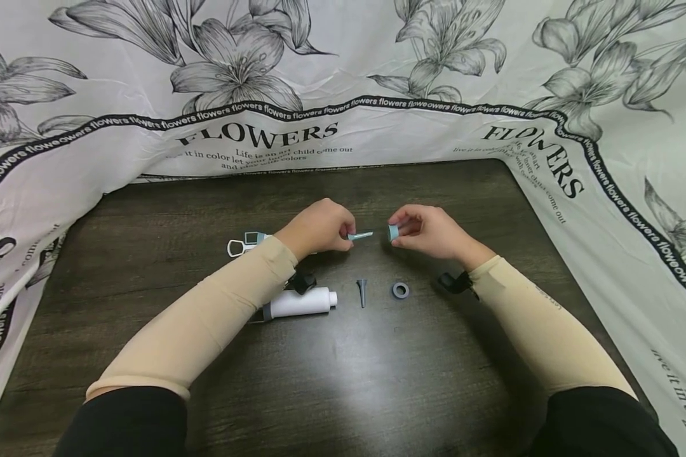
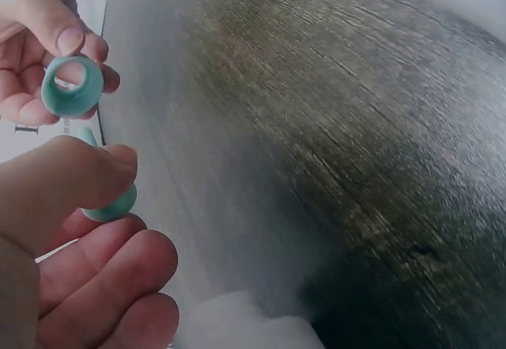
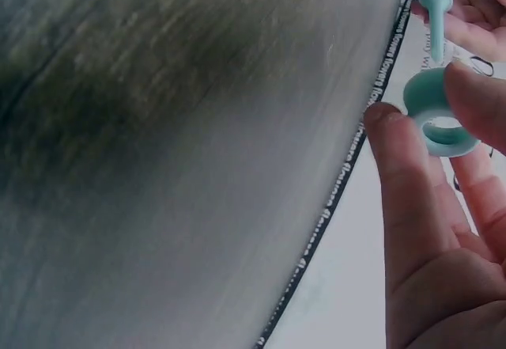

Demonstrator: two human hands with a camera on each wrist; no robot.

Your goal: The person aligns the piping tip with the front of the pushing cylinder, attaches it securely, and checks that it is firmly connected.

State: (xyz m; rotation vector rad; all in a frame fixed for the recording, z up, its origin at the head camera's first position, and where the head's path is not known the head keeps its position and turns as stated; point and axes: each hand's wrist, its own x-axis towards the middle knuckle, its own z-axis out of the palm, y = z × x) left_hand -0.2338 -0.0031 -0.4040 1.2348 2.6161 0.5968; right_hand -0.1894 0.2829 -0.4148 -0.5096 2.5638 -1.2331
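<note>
Behind a dark, wood-grained table (image 1: pixel 389 381) hangs a white cloth (image 1: pixel 371 136) printed with grey line-drawn lilies and black lettering, its folds soft and slightly creased. Over the tabletop, the left hand (image 1: pixel 322 225) pinches a teal spike (image 3: pixel 436 28) by its wide, rounded head between thumb and finger, leaving the thin tapering end free and pointing toward the other hand. Facing it, the right hand (image 1: pixel 431 231) holds a teal ring (image 3: pixel 425 92) between thumb and fingertips, its round hole uncovered. Spike and ring are near each other but apart, so the pair looks picked up and not yet joined. Nearer the person, a grey spike (image 1: pixel 363 293) and a grey ring (image 1: pixel 395 291) lie separately on the table, apparently still to be dealt with. To their left lies a white bottle (image 1: pixel 303 302) on its side, a smooth cylinder with a narrow neck and a grey part at its far end. Beyond the left forearm, some white and teal frames (image 1: pixel 254 238) show, partly hidden. All the small parts look like smooth, matte plastic; judging by these loose pieces, much remains undone.
</note>
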